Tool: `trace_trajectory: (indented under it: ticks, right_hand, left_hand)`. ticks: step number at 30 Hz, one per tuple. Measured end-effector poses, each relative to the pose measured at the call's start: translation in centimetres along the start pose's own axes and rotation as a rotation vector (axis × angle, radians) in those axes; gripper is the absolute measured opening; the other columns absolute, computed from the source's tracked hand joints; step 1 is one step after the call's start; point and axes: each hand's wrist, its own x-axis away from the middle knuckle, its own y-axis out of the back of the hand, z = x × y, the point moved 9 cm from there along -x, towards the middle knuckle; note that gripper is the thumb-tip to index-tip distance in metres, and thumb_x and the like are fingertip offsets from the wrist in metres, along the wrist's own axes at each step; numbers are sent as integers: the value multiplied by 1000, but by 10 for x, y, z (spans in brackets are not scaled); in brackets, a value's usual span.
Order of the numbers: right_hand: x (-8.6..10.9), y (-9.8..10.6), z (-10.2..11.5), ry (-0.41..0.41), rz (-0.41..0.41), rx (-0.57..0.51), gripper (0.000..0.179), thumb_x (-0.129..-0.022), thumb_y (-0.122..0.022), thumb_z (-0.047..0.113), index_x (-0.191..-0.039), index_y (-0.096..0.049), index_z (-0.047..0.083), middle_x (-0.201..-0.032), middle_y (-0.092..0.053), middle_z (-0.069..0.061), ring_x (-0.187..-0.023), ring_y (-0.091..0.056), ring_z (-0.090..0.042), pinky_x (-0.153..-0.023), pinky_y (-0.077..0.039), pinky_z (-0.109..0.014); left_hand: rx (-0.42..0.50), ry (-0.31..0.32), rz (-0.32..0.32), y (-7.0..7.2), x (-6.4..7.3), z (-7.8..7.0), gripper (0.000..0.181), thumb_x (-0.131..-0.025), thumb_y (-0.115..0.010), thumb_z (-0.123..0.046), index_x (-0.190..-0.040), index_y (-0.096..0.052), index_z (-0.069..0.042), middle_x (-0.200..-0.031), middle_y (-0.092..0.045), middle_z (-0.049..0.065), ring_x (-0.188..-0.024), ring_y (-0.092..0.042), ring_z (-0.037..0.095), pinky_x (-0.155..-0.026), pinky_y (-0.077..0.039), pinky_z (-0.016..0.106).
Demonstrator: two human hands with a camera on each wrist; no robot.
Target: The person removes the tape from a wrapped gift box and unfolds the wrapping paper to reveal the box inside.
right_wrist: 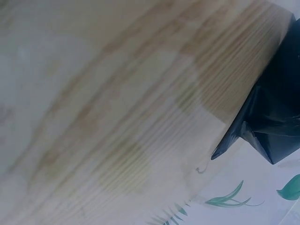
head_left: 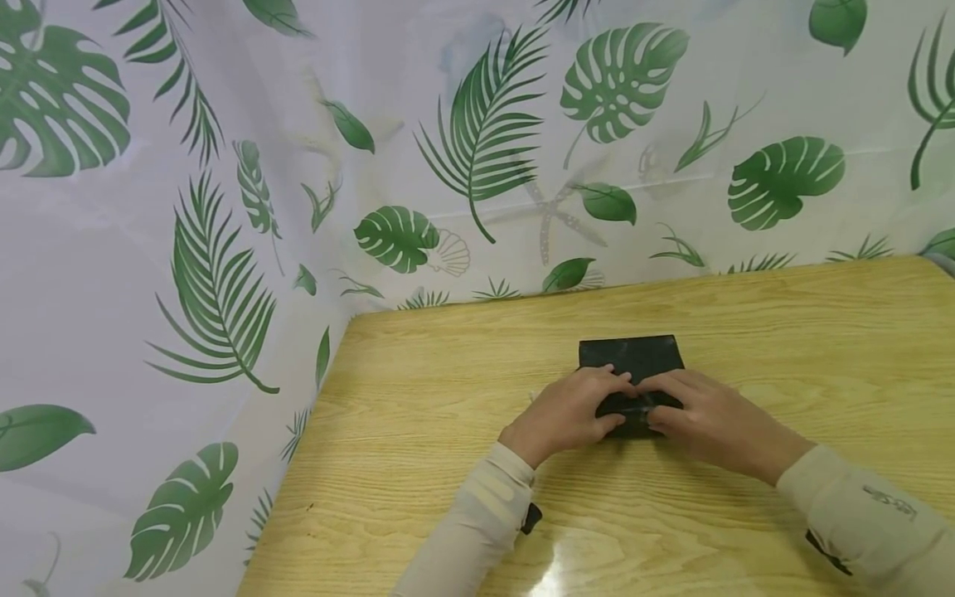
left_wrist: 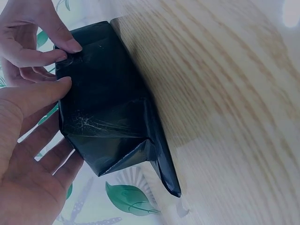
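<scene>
A box-shaped black-wrapped package (head_left: 630, 356) sits on the wooden table, held from both sides. My left hand (head_left: 570, 414) grips its left part; in the left wrist view the left thumb (left_wrist: 51, 91) lies over the upper edge and the fingers reach behind. Across from it, my right hand (head_left: 716, 423) pinches the same edge, thumb in front and fingertips over the top. The wrapping is glossy and creased, with a folded end and a thin flap (left_wrist: 165, 171) sticking out along the table. In the right wrist view only the package's folded end (right_wrist: 276, 112) shows, without the hand.
The light wood-grain table (head_left: 418, 390) extends around the package. Behind it and to the left hangs a white cloth (head_left: 298, 207) with green leaf prints, meeting the table's back and left edges. A bright glare spot lies near the front.
</scene>
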Motion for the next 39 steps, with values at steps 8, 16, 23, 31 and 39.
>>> trace_trajectory:
  ticks: [8, 16, 23, 31, 39]
  right_hand:
    - [0, 0, -3, -9, -19, -5, 60, -112, -27, 43, -85, -73, 15, -114, -65, -7, -105, -64, -24, -105, -47, -38]
    - [1, 2, -5, 1, -57, -56, 51, -111, -34, 42, -87, -70, 15, -112, -66, -7, -102, -64, -23, -120, -26, -28]
    - [2, 0, -7, -6, -39, -52, 54, -112, -31, 41, -85, -70, 16, -113, -65, -7, -104, -64, -25, -121, -24, -28]
    - [3, -1, -6, -12, -54, -67, 51, -112, -34, 40, -85, -69, 15, -112, -66, -7, -103, -64, -24, -120, -25, -26]
    - [0, 3, -3, -14, -76, -93, 48, -111, -37, 41, -87, -69, 14, -107, -66, -4, -99, -65, -20, -118, -29, -26]
  left_hand:
    - [-7, 3, 2, 2, -1, -1, 37, -100, -68, -23, -136, -65, -16, -150, -52, 3, -143, -42, 17, -114, -35, 24]
    - [-6, 3, 7, 3, -1, -1, 38, -99, -68, -23, -136, -65, -15, -150, -52, 3, -143, -42, 17, -114, -35, 24]
    - [-8, 4, 7, 3, -3, -1, 37, -100, -68, -23, -136, -65, -15, -150, -52, 4, -143, -42, 17, -114, -35, 24]
    - [4, -2, -5, 1, -3, 0, 35, -99, -69, -22, -133, -67, -15, -149, -53, 5, -143, -42, 17, -114, -35, 23]
    - [5, -27, -23, 2, -3, -2, 31, -98, -71, -20, -128, -70, -14, -147, -55, 8, -142, -44, 19, -113, -36, 23]
